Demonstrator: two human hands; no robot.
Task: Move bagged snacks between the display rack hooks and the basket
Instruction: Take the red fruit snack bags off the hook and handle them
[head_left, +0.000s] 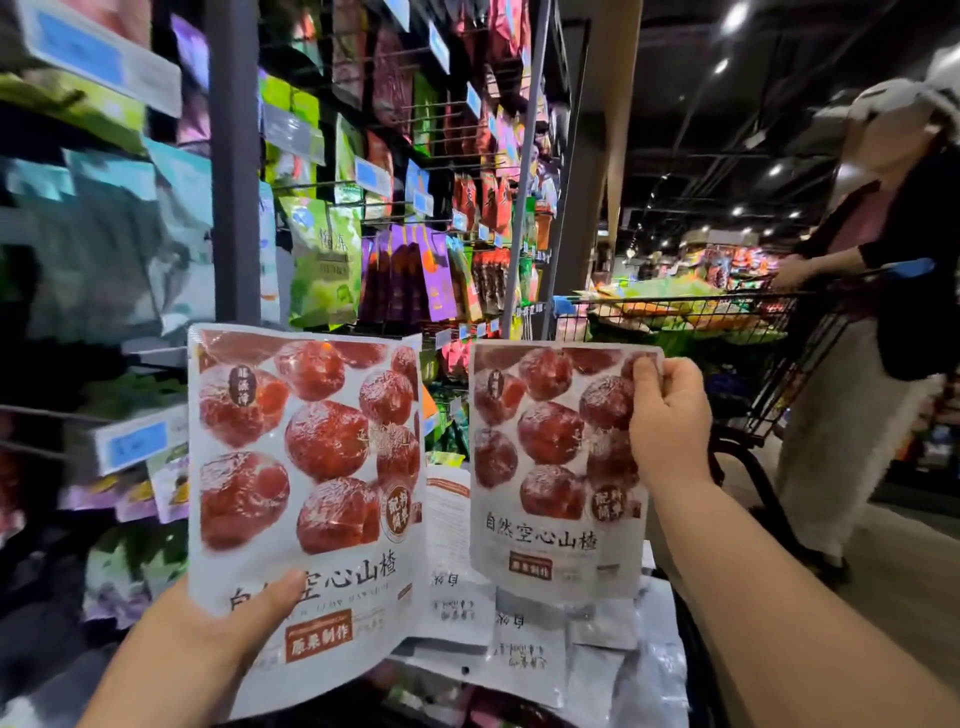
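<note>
My left hand (228, 618) grips the bottom edge of a white snack bag printed with red hawthorn fruit (306, 467), held upright at the lower left. My right hand (670, 421) pinches the top right corner of a second, matching snack bag (550, 467), which hangs upright to the right of the first. Both bags are in the air in front of the display rack hooks (395, 218). Below them lie several more white bags (524, 639), back side up, in the basket, whose dark rim (693, 665) shows at the lower right.
The rack on the left carries many hanging bags in green, purple and red, with blue price tags. A grey upright post (236, 156) stands in front of it. On the right, another person pushes a filled shopping cart (727, 322) along the aisle.
</note>
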